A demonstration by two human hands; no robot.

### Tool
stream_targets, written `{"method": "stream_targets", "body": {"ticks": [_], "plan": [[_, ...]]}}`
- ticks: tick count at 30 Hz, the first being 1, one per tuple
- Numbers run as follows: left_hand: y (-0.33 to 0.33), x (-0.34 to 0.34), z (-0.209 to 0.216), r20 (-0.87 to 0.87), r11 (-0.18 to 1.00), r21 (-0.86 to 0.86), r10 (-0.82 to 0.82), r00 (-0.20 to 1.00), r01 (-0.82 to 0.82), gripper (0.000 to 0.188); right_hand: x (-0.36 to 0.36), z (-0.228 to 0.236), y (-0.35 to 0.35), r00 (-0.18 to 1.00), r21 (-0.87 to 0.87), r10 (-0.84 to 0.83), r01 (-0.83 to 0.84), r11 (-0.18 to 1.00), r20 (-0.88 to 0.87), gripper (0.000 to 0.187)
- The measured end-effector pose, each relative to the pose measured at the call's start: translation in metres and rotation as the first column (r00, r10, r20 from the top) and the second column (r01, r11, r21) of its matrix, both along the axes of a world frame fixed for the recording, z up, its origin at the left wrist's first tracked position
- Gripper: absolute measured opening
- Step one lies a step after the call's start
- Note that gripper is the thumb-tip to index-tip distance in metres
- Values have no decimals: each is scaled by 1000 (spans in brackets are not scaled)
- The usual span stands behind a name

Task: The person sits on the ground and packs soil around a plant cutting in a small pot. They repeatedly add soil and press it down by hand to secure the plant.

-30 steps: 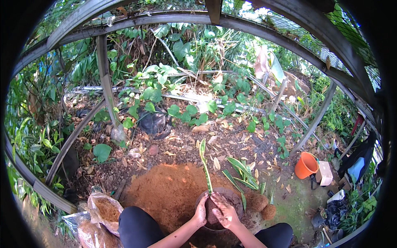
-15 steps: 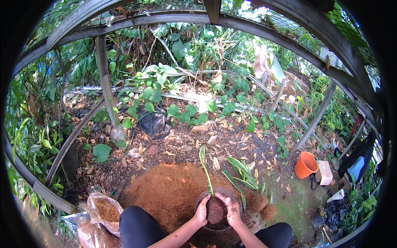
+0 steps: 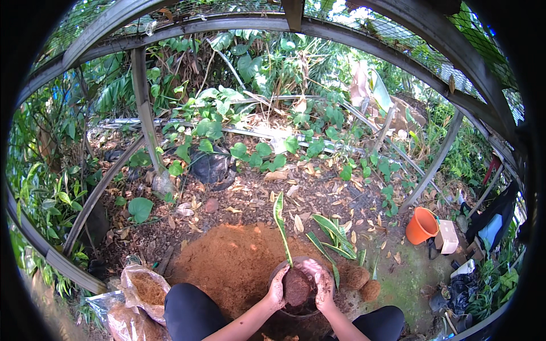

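A round ball of dark, damp soil (image 3: pixel 297 287) sits between my hands, over a round basin (image 3: pixel 311 312) with some soil in it. Rising from the ball's top is one snake plant leaf (image 3: pixel 279 221), green with pale yellow edges, tilted slightly left. My left hand (image 3: pixel 277 288) cups the ball's left side, fingers curved along it. On the other side my right hand (image 3: pixel 324 288), smeared with soil, curves around the ball. The undersides of the ball and fingertips are partly hidden.
Beyond the basin lies a wide heap of reddish-brown soil (image 3: pixel 227 261). Cut snake plant leaves (image 3: pixel 335 236) and two fibre-covered balls (image 3: pixel 357 278) lie to the right. Plastic bags of coconut fibre (image 3: pixel 149 288) stand at left. An orange bucket (image 3: pixel 421 226) and a carton (image 3: pixel 446 236) stand far right.
The leaf's tip has shifted slightly upward. My right hand has moved from over the ball's upper right, fingers stretched toward the leaf's base, down to its right side.
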State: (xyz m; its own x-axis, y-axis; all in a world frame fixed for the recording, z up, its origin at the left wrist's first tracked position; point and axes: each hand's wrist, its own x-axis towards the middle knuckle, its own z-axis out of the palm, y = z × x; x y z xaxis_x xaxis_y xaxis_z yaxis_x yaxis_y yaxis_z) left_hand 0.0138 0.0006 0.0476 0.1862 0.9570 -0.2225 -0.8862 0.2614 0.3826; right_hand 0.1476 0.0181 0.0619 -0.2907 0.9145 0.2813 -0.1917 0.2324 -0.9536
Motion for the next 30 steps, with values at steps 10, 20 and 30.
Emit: {"method": "stream_targets", "body": {"ticks": [10,20,30], "plan": [[-4,5,-1,-12,1000,19,15,1000,-15,39,5,27,-14,862,487,-68,-218,846,503,45],[1,-4,5,-97,993,-29,107,990,-110,44,-1,38,-29,715,598,-231,-314,738,660,51],[7,-5,-6,-80,993,5,116,990,-116,51,-7,36,-41,619,618,-290,-416,667,730,59]]}}
